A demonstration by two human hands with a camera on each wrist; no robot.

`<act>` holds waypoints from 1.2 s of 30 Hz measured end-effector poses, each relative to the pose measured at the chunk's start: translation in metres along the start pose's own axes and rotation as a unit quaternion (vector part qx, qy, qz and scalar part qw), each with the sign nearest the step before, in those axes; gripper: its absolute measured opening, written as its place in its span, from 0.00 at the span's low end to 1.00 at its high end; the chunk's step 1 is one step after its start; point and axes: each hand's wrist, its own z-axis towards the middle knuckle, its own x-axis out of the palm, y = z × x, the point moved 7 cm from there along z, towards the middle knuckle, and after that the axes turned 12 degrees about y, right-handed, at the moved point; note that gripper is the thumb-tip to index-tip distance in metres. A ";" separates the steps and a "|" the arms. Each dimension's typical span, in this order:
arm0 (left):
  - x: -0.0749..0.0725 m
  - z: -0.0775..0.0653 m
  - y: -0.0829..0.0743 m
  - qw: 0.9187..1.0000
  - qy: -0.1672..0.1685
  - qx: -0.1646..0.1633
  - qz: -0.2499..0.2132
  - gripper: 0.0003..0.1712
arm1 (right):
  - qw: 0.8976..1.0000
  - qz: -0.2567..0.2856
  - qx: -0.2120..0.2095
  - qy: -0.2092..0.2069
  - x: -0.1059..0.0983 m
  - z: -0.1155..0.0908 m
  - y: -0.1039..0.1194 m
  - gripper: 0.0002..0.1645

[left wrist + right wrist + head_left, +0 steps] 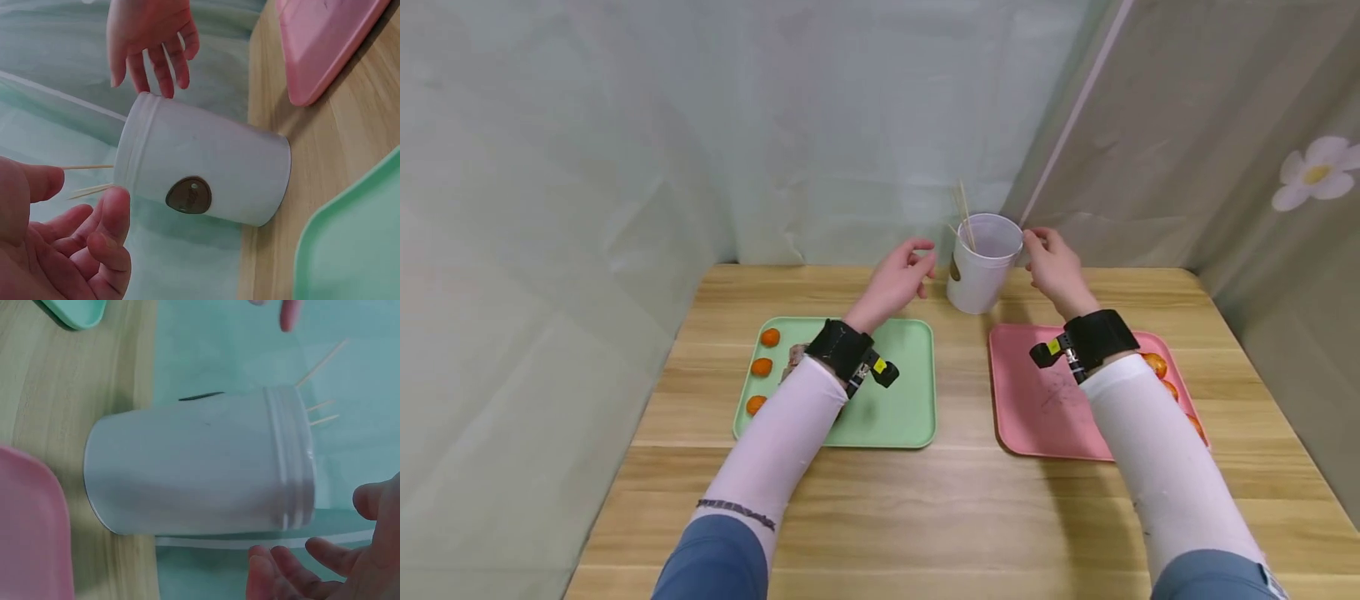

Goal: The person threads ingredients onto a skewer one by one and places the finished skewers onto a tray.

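Observation:
A white bucket point(976, 283) with a brown oval label point(189, 195) stands upright at the back of the table. Several thin wooden skewers point(967, 221) lean out over its rim. To the left of the bucket is my left hand point(901, 277), its fingers loosely bent and nothing between them. In the left wrist view the left fingertips are close by the skewers. My right hand point(1057, 268) is at the bucket's right side, fingertips right at the rim, holding nothing. In the right wrist view its fingers point(290, 569) are spread with the thumb apart.
A green tray point(895, 417) on the left bears several small orange balls point(762, 367) and brownish pieces point(795, 357), partly behind my left arm. On the right, a pink tray point(1022, 417) has shiny orange-brown items point(1155, 364) along its right side. Curtain-like sheets point(865, 125) rise behind the table.

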 end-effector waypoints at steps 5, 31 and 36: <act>0.004 0.009 -0.006 1.000 -0.001 -0.002 0.023 0.26 | 1.000 0.000 -0.002 0.007 0.009 0.005 -0.001 0.42; 0.019 0.029 -0.027 0.974 -0.051 -0.029 0.220 0.22 | 1.000 -0.016 0.017 0.019 0.023 0.008 -0.017 0.42; 0.020 0.033 -0.031 0.959 -0.065 -0.054 0.271 0.23 | 0.999 -0.036 0.018 0.024 0.026 0.010 -0.015 0.42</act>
